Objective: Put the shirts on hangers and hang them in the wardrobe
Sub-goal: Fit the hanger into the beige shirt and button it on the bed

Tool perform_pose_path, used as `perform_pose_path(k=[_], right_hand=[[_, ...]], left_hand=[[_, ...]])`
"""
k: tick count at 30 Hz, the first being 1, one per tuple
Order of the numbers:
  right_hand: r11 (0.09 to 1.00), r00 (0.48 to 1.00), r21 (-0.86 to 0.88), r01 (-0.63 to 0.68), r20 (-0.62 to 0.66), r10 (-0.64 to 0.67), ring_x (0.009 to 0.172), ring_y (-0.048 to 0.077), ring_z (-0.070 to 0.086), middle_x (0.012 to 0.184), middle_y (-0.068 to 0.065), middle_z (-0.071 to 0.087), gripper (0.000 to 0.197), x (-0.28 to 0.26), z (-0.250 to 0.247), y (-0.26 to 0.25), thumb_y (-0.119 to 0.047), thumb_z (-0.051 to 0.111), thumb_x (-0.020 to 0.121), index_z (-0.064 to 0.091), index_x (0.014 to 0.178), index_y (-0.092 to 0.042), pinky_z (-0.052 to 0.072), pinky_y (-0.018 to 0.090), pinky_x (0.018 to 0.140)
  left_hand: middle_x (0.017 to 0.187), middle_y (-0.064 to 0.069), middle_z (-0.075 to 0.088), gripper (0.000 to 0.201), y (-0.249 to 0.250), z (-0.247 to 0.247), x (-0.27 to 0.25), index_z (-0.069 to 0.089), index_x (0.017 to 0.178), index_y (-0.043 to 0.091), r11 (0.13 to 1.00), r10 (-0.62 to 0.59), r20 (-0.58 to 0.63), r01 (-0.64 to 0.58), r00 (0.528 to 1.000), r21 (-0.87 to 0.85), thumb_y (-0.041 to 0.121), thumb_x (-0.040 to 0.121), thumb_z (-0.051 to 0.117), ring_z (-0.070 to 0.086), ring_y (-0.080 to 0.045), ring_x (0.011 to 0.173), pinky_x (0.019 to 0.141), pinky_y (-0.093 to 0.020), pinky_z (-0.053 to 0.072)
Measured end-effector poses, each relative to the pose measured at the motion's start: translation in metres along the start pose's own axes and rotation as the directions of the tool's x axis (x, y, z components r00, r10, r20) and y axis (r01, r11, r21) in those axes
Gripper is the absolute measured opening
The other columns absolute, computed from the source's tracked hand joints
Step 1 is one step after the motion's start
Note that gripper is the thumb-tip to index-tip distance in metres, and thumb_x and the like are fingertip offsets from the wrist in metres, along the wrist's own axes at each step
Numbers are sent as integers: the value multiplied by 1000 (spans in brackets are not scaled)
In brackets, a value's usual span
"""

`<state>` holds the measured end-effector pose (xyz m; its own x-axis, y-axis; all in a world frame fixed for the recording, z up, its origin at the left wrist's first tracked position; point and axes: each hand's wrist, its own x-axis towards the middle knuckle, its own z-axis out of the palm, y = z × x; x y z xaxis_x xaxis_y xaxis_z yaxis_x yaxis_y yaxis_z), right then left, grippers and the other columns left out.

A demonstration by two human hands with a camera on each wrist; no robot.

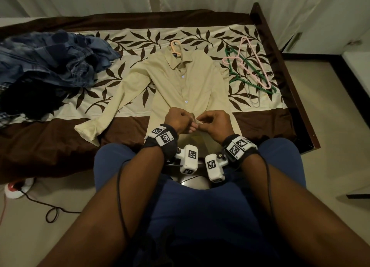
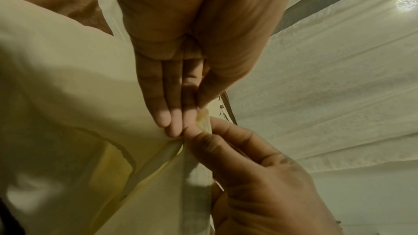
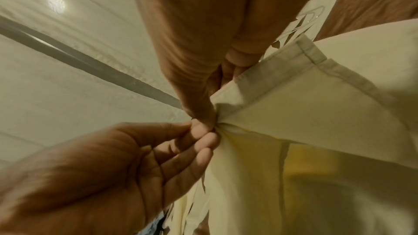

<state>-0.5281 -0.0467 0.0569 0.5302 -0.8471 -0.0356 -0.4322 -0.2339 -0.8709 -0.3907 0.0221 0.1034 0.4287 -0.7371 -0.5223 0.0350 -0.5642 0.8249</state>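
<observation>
A cream long-sleeved shirt (image 1: 188,80) lies face up on the bed, its collar round a peach hanger (image 1: 175,46) whose hook sticks out at the top. My left hand (image 1: 189,124) and right hand (image 1: 201,123) meet at the shirt's lower front. Each pinches one edge of the opening between thumb and fingers. In the left wrist view my left hand (image 2: 181,122) holds the cream shirt (image 2: 68,87) edge against my right hand (image 2: 244,163). In the right wrist view my right hand (image 3: 208,119) pinches the cream shirt (image 3: 316,110) hem beside my left hand (image 3: 126,163). Any button there is hidden.
A heap of blue and dark shirts (image 1: 50,62) lies on the bed's left. Spare pink and green hangers (image 1: 250,66) lie to the shirt's right, near the dark wooden bed frame (image 1: 290,82). A white device with a cable (image 1: 18,188) sits on the floor at left.
</observation>
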Motion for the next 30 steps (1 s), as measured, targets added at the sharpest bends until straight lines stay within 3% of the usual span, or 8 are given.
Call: perform_pose_path(k=[6, 13, 17, 21, 27, 30], right_hand=[[980, 988, -131, 150, -8, -152, 73, 7, 67, 82, 2, 76, 20, -1, 1, -1, -15, 85, 75, 79, 92, -8, 52, 15, 72], [943, 958, -170, 285, 48, -281, 72, 17, 69, 80, 6, 75, 16, 0, 0, 2, -19, 82, 77, 79, 90, -9, 57, 34, 70], [946, 955, -132, 297, 44, -294, 74, 15, 69, 83, 6, 75, 15, -2, -2, 7, -13, 83, 77, 79, 91, -8, 55, 26, 71], [957, 959, -72, 283, -8, -284, 78, 6, 67, 87, 5, 76, 13, -2, 0, 9, -11, 80, 80, 79, 93, -8, 49, 13, 75], [971, 970, -29, 236, -58, -237, 79, 7, 70, 86, 3, 77, 11, -4, 5, 16, -9, 78, 82, 80, 92, -8, 54, 19, 74], [974, 971, -25, 225, -80, -226, 81, 9, 70, 88, 4, 76, 11, -6, 8, 18, -6, 75, 84, 78, 95, -7, 52, 18, 75]], left_hand=[[79, -22, 71, 20, -2, 1, 5, 65, 84, -3, 988, -97, -18, 94, 995, -122, 14, 95, 64, 67, -25, 61, 65, -34, 61], [67, -12, 64, 24, 4, 3, 4, 64, 78, -1, 968, -188, 41, 192, 981, -161, 17, 93, 69, 59, -18, 57, 51, -20, 54], [72, -10, 64, 20, 1, 3, 6, 61, 80, 2, 954, -230, 87, 242, 969, -177, 15, 96, 64, 61, -16, 62, 60, -21, 54], [50, -2, 65, 18, -1, 3, 5, 60, 79, 2, 926, -254, 97, 271, 962, -263, 7, 96, 62, 60, -9, 50, 52, -16, 51], [54, -8, 67, 12, -3, 1, 5, 62, 81, -4, 903, -253, 105, 274, 962, -332, -3, 93, 62, 63, -9, 45, 58, -19, 56], [65, -14, 67, 10, -2, 2, 5, 62, 81, -5, 897, -245, 95, 263, 965, -355, -8, 91, 60, 65, -13, 50, 57, -21, 57]])
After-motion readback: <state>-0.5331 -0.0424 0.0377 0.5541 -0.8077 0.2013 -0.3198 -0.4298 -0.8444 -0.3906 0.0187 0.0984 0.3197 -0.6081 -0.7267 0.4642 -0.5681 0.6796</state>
